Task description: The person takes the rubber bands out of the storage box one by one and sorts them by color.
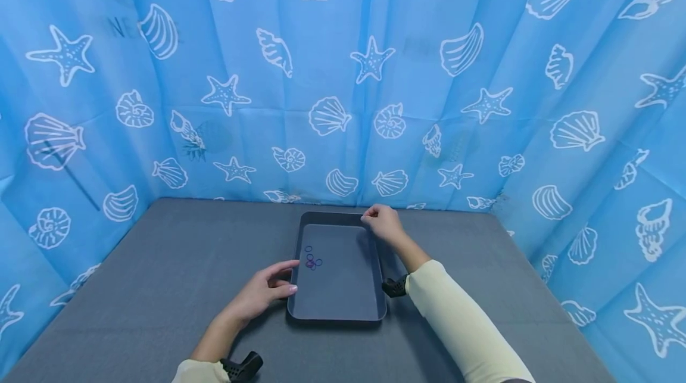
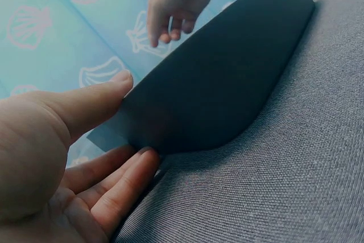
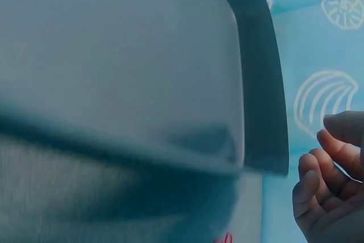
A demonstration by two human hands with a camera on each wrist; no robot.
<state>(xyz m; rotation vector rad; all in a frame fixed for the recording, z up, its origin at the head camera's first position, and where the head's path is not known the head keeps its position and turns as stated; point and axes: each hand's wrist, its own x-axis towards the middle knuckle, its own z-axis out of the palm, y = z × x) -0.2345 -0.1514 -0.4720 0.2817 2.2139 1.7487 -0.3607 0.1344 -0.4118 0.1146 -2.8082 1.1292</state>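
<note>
Possibly the shallow grey tray could skid: the left hand, thumb and fingers spread apart, merely touches its side beside the palm, so an uneven push there would likely shift it. The thin purple rings lie loosely inside, just past those fingertips, where a jolt might scatter or tangle them. The right hand, fingers loosely bent around nothing visible, hovers near the far corner; dipping, it might knock the rim. A red looped shape beneath that hand is too cut off to identify.
</note>
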